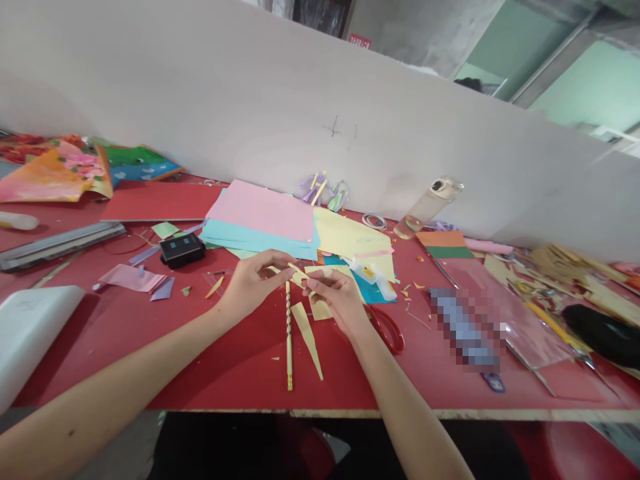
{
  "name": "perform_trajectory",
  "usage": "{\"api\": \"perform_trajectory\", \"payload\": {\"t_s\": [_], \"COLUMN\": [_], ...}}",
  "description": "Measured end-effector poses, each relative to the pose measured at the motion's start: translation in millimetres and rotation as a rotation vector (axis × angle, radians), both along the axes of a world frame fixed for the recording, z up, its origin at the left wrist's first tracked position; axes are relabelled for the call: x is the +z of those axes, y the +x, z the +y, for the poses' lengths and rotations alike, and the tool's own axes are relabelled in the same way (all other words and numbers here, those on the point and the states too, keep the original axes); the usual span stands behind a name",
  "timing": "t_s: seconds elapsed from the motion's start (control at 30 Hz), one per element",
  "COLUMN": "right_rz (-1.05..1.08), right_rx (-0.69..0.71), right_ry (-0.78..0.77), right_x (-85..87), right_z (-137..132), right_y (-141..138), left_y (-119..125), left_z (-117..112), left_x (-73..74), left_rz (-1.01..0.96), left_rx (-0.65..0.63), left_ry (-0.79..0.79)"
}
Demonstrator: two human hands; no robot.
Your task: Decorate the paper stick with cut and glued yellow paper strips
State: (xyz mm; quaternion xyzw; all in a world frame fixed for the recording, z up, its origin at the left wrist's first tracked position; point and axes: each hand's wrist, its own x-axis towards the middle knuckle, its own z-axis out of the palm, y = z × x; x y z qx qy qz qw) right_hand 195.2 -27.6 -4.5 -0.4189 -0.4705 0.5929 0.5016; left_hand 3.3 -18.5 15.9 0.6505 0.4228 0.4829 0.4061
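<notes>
My left hand [253, 280] and my right hand [336, 297] meet above the red table [200, 347], both pinching a small pale yellow paper strip [295, 272] between the fingertips. Just below them a striped pencil [289, 337] lies pointing toward me, beside a long pointed yellow paper offcut [307, 337]. Red-handled scissors [387, 328] rest right of my right hand. A stack of pink, light blue and yellow paper sheets [265, 220] lies behind the hands.
A white glue gun [373, 275] sits on the yellow sheets. A black box [181, 250], paper scraps, a metal ruler [60, 243] and a white tray [30, 330] are to the left. A clear bottle [425, 208] leans on the white partition; clutter fills the right side.
</notes>
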Motion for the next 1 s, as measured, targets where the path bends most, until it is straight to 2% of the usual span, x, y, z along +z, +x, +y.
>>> {"api": "perform_trajectory", "payload": {"t_s": [0.2,0.3,0.37,0.43,0.47,0.5,0.57,0.63,0.73,0.87,0.93,1.0], "right_rz": [-0.063,-0.228,-0.463,-0.810,-1.002,-1.174,-1.425,-1.527,-1.515,-1.386,-1.085,-0.632], "right_rx": [0.065,0.034,-0.128,-0.408,-0.498,-0.539,-0.536,-0.505,-0.497,-0.513,-0.533,-0.530], "right_ry": [0.011,0.109,0.252,0.426,0.505,0.537,0.465,0.383,0.354,0.378,0.346,0.275], "right_x": [0.1,6.1,9.0,8.2,6.1,3.1,-4.3,-10.9,-14.7,-6.9,0.3,7.6], "right_z": [-2.0,0.8,6.7,15.0,19.3,23.1,28.4,30.4,30.9,30.2,28.2,24.8], "right_y": [-2.5,6.0,22.0,44.4,56.2,67.2,84.3,93.3,95.9,91.7,85.7,76.1], "left_y": [0.6,-1.0,-1.7,-1.6,-1.2,-0.7,0.6,1.5,1.6,1.0,1.3,1.7], "left_z": [1.2,2.7,3.9,4.6,4.6,4.5,4.0,3.6,4.0,5.5,5.5,4.6], "left_x": [-1.2,-0.9,-0.6,-0.4,-0.3,-0.3,-0.5,-0.9,-1.9,-2.8,-2.0,0.0], "left_rz": [-0.059,-0.093,-0.123,-0.155,-0.166,-0.173,-0.168,-0.146,-0.122,-0.113,-0.102,-0.090], "left_rx": [0.000,-0.010,-0.028,-0.051,-0.063,-0.074,-0.094,-0.113,-0.140,-0.158,-0.149,-0.136], "left_ry": [-0.026,-0.064,-0.113,-0.169,-0.193,-0.209,-0.222,-0.217,-0.201,-0.201,-0.198,-0.202]}}
